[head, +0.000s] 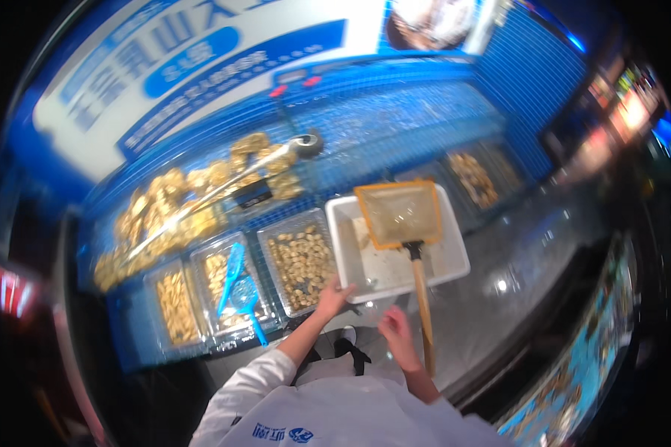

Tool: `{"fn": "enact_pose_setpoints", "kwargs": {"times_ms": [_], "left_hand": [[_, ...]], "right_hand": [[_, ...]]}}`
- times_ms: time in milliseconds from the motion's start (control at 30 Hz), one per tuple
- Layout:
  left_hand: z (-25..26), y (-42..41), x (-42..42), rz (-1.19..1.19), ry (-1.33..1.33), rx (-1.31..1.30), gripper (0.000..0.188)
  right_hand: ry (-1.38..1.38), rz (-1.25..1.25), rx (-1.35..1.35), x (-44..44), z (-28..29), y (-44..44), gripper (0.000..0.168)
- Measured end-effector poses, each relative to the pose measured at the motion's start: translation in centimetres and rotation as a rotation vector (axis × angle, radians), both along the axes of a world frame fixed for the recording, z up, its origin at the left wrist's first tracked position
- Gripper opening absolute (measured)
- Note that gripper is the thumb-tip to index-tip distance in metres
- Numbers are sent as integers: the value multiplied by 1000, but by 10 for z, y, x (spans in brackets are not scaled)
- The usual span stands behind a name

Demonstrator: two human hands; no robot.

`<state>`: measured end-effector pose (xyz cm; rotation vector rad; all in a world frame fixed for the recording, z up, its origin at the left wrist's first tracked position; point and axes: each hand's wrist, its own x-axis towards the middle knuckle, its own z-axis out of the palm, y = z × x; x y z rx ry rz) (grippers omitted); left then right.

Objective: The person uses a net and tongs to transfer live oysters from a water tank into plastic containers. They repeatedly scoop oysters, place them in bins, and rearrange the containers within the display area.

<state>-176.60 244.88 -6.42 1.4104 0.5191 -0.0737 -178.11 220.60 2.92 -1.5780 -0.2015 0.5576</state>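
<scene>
My left hand [334,295] is at the lower left corner of a white plastic tub [344,251], thumb and fingers apart at its rim; whether it grips the rim is unclear. My right hand [396,329] hovers below the tub's near edge, fingers partly curled, with nothing visible in it. Across the tub lies a hand net with an orange frame [405,215], its wooden handle [422,307] pointing toward me, just right of my right hand. A little murky residue shows on the tub's floor.
Clear trays of shellfish [302,262] stand left of the tub, one with blue plastic scoops [245,296]. Behind them, a long-handled ladle [218,193] lies over large shells in a blue-tiled water tank [369,117]. Another tank [581,363] is at the lower right.
</scene>
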Motion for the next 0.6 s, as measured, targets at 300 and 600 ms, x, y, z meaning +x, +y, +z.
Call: {"fn": "enact_pose_setpoints", "kwargs": {"times_ms": [300,600], "left_hand": [[1,-27,44,175,233,481,46],[59,-11,-57,451,148,202,39]], "right_hand": [[254,-213,-491,26,-30,-132,65],[187,89,-183,-5,25,-117,28]]}}
